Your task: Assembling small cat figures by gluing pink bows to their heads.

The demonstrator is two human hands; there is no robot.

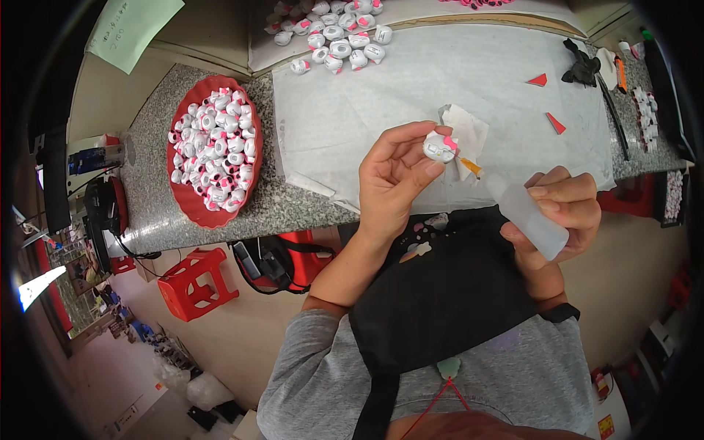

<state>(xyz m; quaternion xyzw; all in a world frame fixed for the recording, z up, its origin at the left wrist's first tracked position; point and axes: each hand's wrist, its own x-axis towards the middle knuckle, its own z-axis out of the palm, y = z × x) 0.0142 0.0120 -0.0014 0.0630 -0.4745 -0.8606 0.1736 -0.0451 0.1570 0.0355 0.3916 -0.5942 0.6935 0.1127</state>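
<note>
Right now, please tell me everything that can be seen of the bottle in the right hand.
The bottle is whitish and translucent, apparently plastic, with a narrow orange tip. The right hand grips its body. It is held aslant, tip toward the small white and pink piece in the left hand; whether they touch is unclear.

"How's the light?"
"Bright and fairly even on the white sheet [337,110], upper middle; shadows are soft. The apron [440,308], lower middle, sinks to near black."
"Any glare?"
"A panel [38,289] at far left burns out to white."
"Sharpness?"
"The bottle [534,229], right of centre, has clear outlines; clutter [165,348] at lower left turns mushy. Black rounds off the corners."
</note>
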